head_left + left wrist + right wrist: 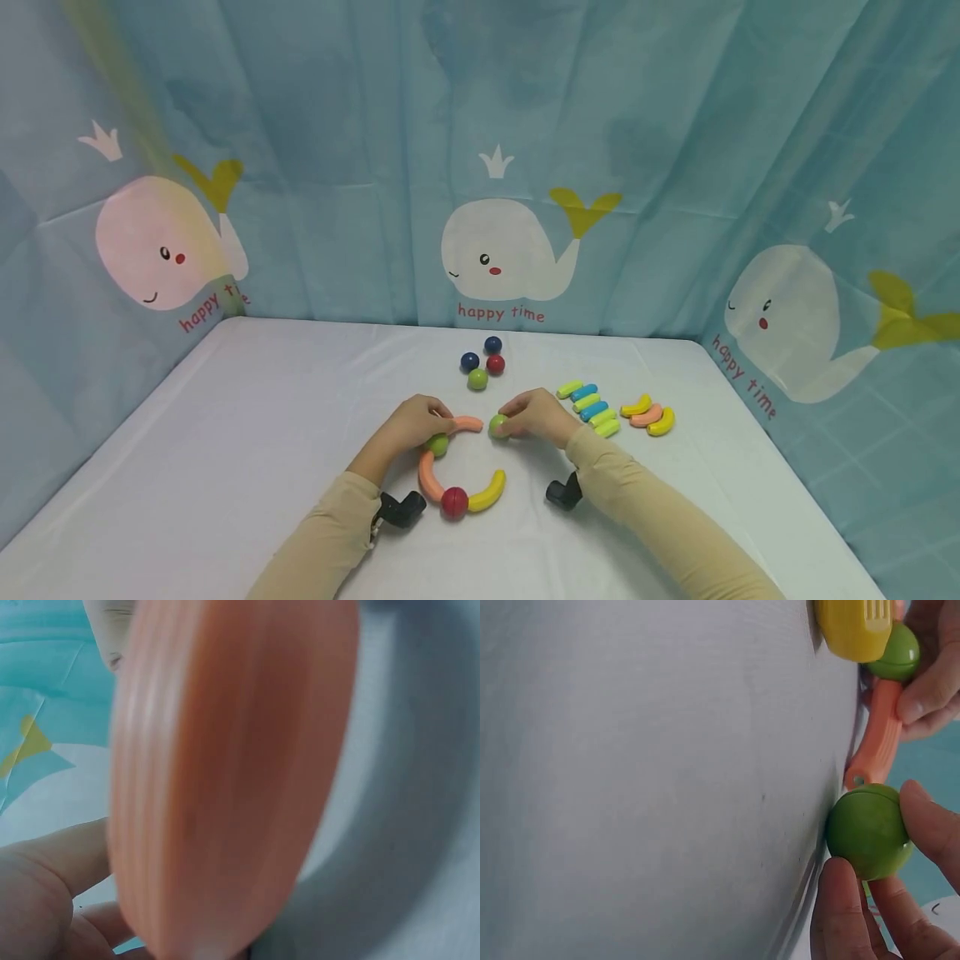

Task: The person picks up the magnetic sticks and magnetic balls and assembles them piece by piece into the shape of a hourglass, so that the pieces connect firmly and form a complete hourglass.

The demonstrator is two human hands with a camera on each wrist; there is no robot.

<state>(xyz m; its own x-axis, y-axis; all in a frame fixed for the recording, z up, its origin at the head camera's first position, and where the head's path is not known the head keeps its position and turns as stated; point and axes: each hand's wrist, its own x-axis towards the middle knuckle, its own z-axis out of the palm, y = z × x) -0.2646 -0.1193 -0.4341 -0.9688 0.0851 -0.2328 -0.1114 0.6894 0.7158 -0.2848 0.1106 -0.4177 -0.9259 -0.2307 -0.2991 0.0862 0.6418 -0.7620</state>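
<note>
A curved chain of toy pieces lies on the white table. Along it run an orange curved rod point(430, 478), a red ball point(454, 503) and a yellow curved rod point(487, 492). My left hand point(417, 422) grips another orange curved rod point(880, 735) beside a green ball point(437, 446), its thumb against the rod in the right wrist view. With thumb and fingertips my right hand point(538, 414) pinches a second green ball point(868, 831), close to the free end of that rod. One orange rod point(232, 780) fills much of the left wrist view.
Behind the hands sit two dark blue balls point(470, 362), a red ball point(496, 364) and a green ball point(477, 379). Several short lime and blue rods point(594, 410) lie to the right, beside two yellow curved rods point(662, 422) and an orange one point(646, 415).
</note>
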